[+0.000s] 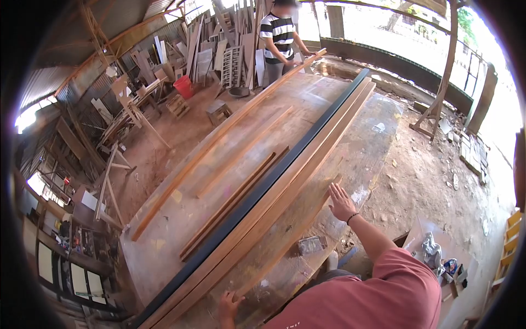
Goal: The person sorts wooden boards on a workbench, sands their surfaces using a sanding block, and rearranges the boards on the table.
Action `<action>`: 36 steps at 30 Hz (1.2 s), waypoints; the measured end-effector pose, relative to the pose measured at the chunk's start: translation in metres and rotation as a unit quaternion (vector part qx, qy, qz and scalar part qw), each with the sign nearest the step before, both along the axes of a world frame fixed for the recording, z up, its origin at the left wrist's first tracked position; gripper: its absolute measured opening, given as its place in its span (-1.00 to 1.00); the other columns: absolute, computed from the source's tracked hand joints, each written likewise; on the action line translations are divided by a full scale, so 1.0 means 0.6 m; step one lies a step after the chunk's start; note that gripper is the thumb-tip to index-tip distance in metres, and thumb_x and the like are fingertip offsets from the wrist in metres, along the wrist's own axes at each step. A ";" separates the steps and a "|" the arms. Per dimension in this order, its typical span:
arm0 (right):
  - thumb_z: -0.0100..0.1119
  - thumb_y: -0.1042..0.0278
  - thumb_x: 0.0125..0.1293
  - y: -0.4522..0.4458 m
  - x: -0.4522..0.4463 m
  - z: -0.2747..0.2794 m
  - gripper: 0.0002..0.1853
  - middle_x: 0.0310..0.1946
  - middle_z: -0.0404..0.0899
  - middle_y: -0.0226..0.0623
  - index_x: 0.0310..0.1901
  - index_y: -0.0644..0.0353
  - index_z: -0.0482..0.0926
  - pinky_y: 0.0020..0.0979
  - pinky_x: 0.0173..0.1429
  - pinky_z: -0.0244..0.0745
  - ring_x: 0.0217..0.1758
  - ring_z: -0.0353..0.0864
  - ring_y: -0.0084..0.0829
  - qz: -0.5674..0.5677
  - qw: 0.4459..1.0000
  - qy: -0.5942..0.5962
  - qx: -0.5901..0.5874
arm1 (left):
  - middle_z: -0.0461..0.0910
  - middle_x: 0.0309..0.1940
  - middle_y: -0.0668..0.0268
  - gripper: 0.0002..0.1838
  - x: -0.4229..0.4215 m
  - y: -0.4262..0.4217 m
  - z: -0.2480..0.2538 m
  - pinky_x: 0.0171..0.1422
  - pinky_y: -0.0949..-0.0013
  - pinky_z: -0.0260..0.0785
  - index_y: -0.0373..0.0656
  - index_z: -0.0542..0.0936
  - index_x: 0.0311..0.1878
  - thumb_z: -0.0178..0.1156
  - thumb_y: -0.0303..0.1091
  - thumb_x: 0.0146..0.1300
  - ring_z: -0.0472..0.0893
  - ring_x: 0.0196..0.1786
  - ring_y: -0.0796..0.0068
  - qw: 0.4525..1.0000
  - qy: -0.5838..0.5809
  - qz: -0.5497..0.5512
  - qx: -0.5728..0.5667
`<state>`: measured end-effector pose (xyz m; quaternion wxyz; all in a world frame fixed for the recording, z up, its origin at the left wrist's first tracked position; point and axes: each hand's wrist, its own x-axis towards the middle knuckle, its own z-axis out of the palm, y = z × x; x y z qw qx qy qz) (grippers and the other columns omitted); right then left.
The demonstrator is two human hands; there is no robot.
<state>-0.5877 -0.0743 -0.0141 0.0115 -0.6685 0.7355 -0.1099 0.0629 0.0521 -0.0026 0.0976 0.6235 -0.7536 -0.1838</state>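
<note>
A thin wooden strip [285, 247] lies along the near side of the large worktable [378, 120]. My right hand [342, 204] rests at its far end with fingers stretched out flat. At the near end, my left hand [228, 307] has its fingers round the strip's tip. Beyond the strip, long brown boards [274, 194] lie side by side against a dark blue bar [249, 200]. Two short dark-brown strips [233, 205] and a paler strip [246, 151] lie farther left. A long orange-brown strip [205, 145] runs along the table's far side.
A person in a striped shirt [279, 35] stands at the far end, hands at the long strip's tip. A small clear box [311, 245] sits near my body. A red bucket [183, 86], a stool [218, 111], sawhorses and leaning boards stand on the left.
</note>
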 end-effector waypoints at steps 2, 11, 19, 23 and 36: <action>0.27 0.15 0.47 0.026 0.036 -0.007 -0.03 0.79 -0.07 0.01 0.72 0.37 -0.03 -0.14 0.89 -0.18 0.86 -0.14 -0.09 0.003 1.000 -0.010 0.006 | 0.65 -0.08 0.14 -0.39 -0.002 0.002 0.008 0.12 0.00 0.56 -0.18 0.78 0.09 0.54 0.17 0.21 0.66 0.04 -0.02 1.000 0.013 0.009 -0.002; 0.17 0.13 0.48 0.093 0.176 -0.013 -0.06 0.79 -0.09 0.00 0.72 0.37 -0.03 -0.15 0.89 -0.23 0.87 -0.17 -0.11 0.075 0.997 -0.009 0.022 | 0.68 -0.02 0.06 -0.32 -0.003 0.001 0.011 0.14 -0.03 0.57 -0.31 0.74 0.10 0.50 0.20 0.29 0.68 0.07 -0.03 1.000 -0.030 -0.008 -0.003; 0.14 -0.01 0.56 0.130 0.290 0.016 -0.11 0.78 -0.02 -0.01 0.70 0.35 0.07 -0.14 0.89 -0.20 0.87 -0.15 -0.11 0.192 0.977 -0.074 0.057 | 0.72 0.01 0.04 -0.32 -0.006 -0.003 -0.006 0.19 -0.08 0.55 -0.24 0.76 0.10 0.23 0.31 0.46 0.69 0.11 -0.07 0.999 -0.030 -0.004 -0.021; 0.21 -0.14 0.54 0.170 0.271 0.024 -0.15 0.74 0.10 -0.05 0.71 0.05 0.18 -0.06 0.84 -0.02 0.82 0.00 -0.07 0.288 0.951 -0.107 0.019 | 0.77 -0.06 0.02 -0.34 -0.012 -0.013 -0.006 0.21 -0.14 0.50 -0.19 0.78 0.07 0.06 0.28 0.57 0.72 0.04 -0.15 0.999 -0.038 -0.007 -0.033; 0.41 0.06 0.36 0.189 0.172 -0.044 -0.33 0.42 0.47 -0.15 0.46 -0.07 0.46 -0.03 0.58 0.33 0.52 0.41 -0.07 0.221 0.972 -0.079 -0.002 | 0.81 -0.13 0.03 -0.43 -0.164 -0.058 0.019 0.13 -0.04 0.56 -0.19 0.82 -0.05 0.23 0.22 0.49 0.77 0.00 -0.05 0.995 0.022 0.094 0.007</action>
